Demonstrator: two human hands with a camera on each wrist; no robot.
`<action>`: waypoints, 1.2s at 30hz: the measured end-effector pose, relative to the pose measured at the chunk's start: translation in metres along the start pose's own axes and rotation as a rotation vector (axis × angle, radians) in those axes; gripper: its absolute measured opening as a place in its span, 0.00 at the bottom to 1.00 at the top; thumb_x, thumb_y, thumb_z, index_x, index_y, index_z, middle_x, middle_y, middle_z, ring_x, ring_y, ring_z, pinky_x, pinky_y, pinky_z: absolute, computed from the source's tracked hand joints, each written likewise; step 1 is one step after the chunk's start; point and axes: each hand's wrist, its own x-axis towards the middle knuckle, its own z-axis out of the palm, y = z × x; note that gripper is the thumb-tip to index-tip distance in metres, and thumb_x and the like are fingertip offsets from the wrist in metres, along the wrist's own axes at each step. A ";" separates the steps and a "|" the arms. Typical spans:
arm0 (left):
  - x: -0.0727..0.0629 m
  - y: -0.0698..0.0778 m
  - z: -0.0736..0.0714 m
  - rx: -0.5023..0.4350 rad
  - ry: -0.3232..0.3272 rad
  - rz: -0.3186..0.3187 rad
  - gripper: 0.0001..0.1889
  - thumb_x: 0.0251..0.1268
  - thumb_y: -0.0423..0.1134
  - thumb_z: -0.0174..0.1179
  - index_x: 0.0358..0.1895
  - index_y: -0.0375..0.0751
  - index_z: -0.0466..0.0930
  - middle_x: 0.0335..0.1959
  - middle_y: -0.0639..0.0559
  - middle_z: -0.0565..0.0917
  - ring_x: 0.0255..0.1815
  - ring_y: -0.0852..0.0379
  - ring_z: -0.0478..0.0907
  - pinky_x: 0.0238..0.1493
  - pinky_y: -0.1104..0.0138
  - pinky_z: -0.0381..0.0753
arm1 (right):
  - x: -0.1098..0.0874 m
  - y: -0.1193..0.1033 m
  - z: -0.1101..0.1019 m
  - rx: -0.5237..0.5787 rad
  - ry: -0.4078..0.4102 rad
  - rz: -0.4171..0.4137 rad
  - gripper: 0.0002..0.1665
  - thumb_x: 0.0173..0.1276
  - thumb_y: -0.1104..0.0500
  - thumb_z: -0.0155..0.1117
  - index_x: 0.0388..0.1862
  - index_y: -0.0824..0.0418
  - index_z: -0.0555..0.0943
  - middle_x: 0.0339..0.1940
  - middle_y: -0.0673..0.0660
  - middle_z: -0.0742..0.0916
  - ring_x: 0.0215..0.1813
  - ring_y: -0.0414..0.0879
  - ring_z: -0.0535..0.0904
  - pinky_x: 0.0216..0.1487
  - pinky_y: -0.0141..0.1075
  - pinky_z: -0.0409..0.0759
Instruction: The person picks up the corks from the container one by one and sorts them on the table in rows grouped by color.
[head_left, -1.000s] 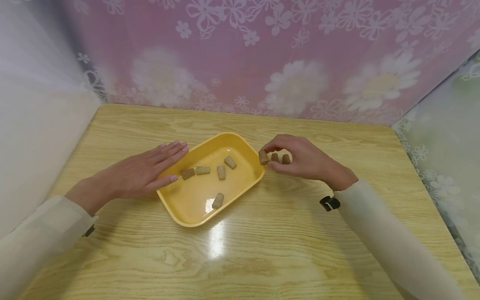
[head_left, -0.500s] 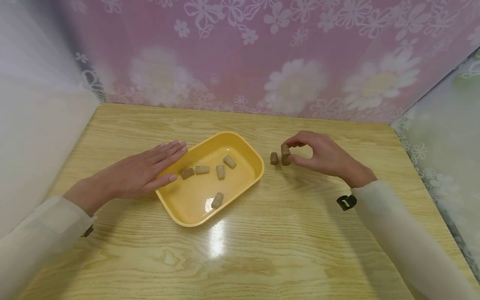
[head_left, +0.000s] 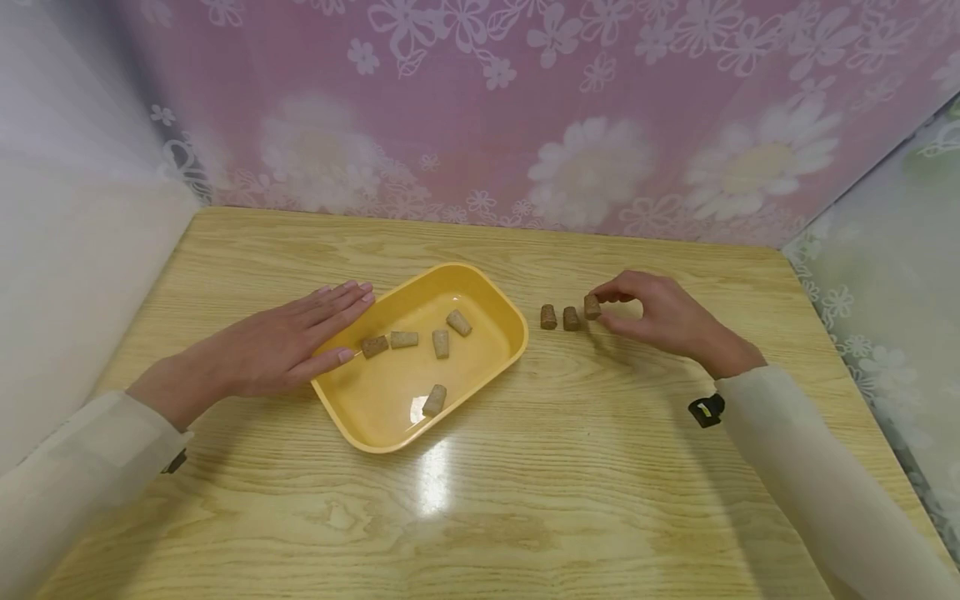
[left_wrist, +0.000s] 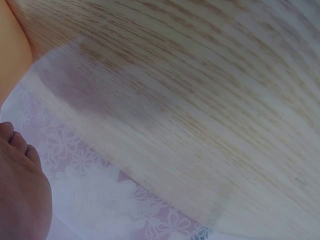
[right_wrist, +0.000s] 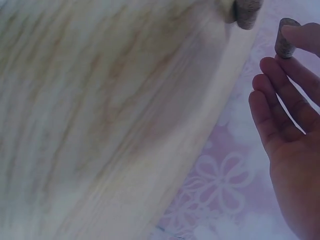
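Note:
My right hand (head_left: 667,317) pinches a brown cork stopper (head_left: 592,307) between thumb and fingertips; the right wrist view shows this cork (right_wrist: 285,42) upright, with the other fingers extended. Just left of it, two more brown corks, a nearer one (head_left: 571,318) and a farther one (head_left: 548,317), stand in a row on the table. My left hand (head_left: 277,346) lies with straight fingers over the left rim of a yellow tray (head_left: 360,437). Inside the tray are a brown cork (head_left: 374,346) by my left thumb and several paler ones, including a light cork (head_left: 441,343), lying on their sides.
The wood-grain table (head_left: 525,500) runs back to a pink floral curtain (head_left: 480,125). A pale wall (head_left: 82,183) borders it on the left, a floral sheet (head_left: 892,275) on the right. The left wrist view shows mostly tabletop.
My right hand has moved right from the tray's side, past the two standing corks, carrying the cork to the right end of their row. My left hand and the tray stay put.

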 end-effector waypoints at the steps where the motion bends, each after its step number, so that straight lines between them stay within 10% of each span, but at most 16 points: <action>1: 0.000 0.000 0.000 -0.001 -0.003 0.001 0.40 0.91 0.57 0.45 0.92 0.53 0.38 0.94 0.52 0.43 0.94 0.46 0.44 0.92 0.49 0.51 | 0.000 0.002 0.001 0.001 -0.003 0.004 0.21 0.79 0.56 0.71 0.66 0.60 0.86 0.57 0.59 0.89 0.58 0.57 0.85 0.63 0.61 0.84; 36: 0.000 0.001 0.000 -0.002 0.000 -0.010 0.39 0.91 0.57 0.45 0.92 0.54 0.38 0.94 0.54 0.42 0.94 0.49 0.42 0.92 0.50 0.49 | -0.001 0.024 0.021 -0.007 -0.064 0.047 0.22 0.80 0.57 0.69 0.68 0.64 0.84 0.53 0.59 0.86 0.53 0.53 0.83 0.56 0.55 0.85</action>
